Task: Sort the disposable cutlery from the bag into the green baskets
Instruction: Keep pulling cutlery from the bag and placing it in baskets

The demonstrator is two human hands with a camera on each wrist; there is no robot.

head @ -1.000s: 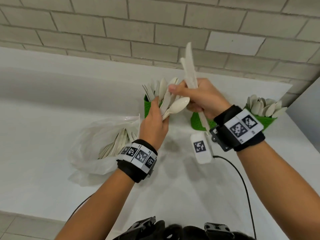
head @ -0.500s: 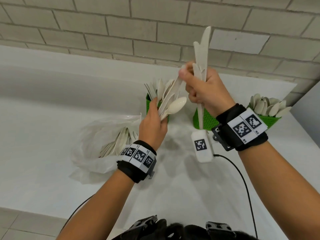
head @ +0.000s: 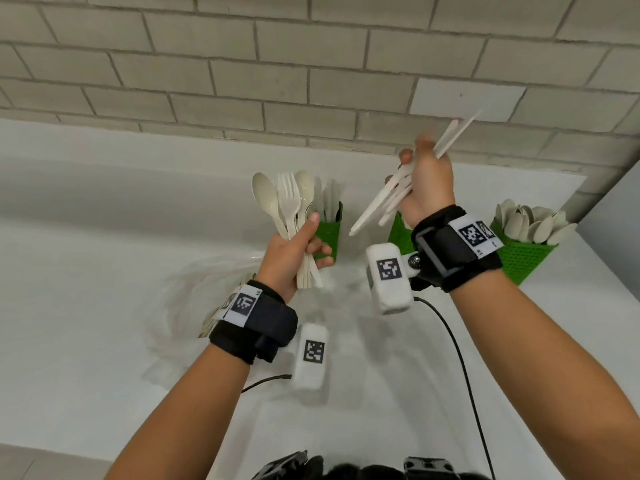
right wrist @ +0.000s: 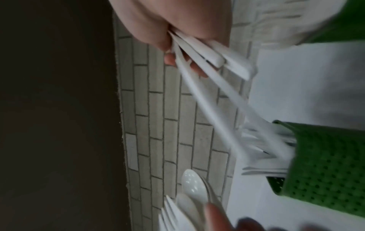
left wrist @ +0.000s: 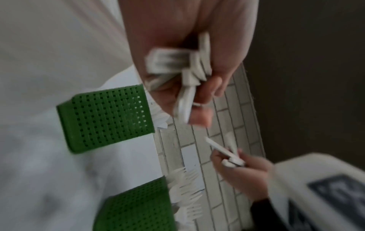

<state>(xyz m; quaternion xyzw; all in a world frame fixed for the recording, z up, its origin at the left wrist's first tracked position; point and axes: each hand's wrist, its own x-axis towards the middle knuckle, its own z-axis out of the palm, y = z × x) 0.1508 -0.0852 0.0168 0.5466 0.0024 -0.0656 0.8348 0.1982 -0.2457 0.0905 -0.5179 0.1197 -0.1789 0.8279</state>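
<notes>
In the head view my left hand (head: 304,244) grips a bundle of beige spoons and white forks (head: 289,202) by the handles, heads up, in front of the left green basket (head: 329,233). My right hand (head: 427,181) grips several white knives (head: 379,204), tilted and blurred, above the middle green basket (head: 398,230), which it mostly hides. The right green basket (head: 519,259) holds spoons. The right wrist view shows the knives (right wrist: 207,75) fanned out of my right hand (right wrist: 177,28) near a fork-filled basket (right wrist: 326,168). In the left wrist view my left hand's fingers (left wrist: 215,84) curl round the handles (left wrist: 189,73).
A clear plastic bag (head: 187,299) with more cutlery lies on the white counter (head: 86,271) left of my left wrist. A black cable (head: 460,368) trails across the counter. A grey brick wall (head: 277,81) rises behind the baskets. A darker wall stands at the far right.
My right hand drew the knives out of the left hand's bundle, moved right and tipped them slantwise. My left hand turned its spoons and forks upright.
</notes>
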